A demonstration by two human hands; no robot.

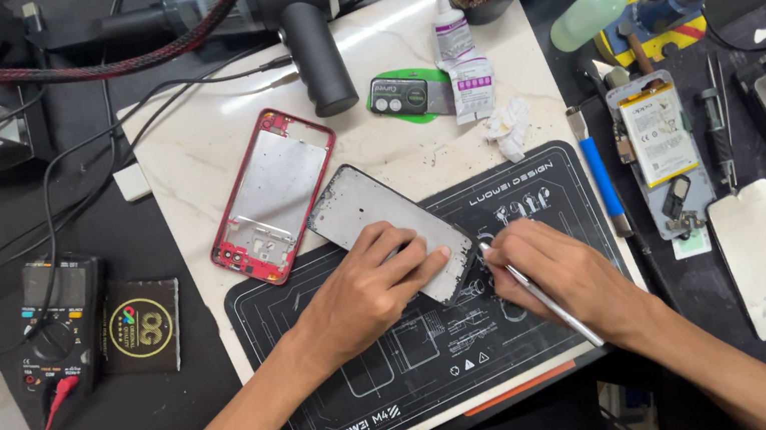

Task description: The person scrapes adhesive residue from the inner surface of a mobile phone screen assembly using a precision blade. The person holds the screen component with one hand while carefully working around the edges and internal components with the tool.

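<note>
Head view, nearest first
Right hand point(553, 270): lying at 5 o'clock on the dark work mat point(329, 395), fingers gripping a slim metal tool point(542, 297) like a pen, its tip touching the phone panel's lower corner.
Left hand point(373, 282): pressing flat on the phone panel point(372, 211), fingers spread and holding it down, not curled around it.
Phone panel: lying tilted on the mat's upper edge, its top end pointing to 11 o'clock.
Red phone frame point(271, 196): sitting just beside the panel at 10 o'clock.
Step in hand: apparently scraping or prying along the panel's edge.
Next move: probably calling for steady downward pressure and a shallow tool angle.
Multimeter point(59, 314): resting well apart at 9 o'clock.
Battery point(659, 133): lying at 2 o'clock.
</note>
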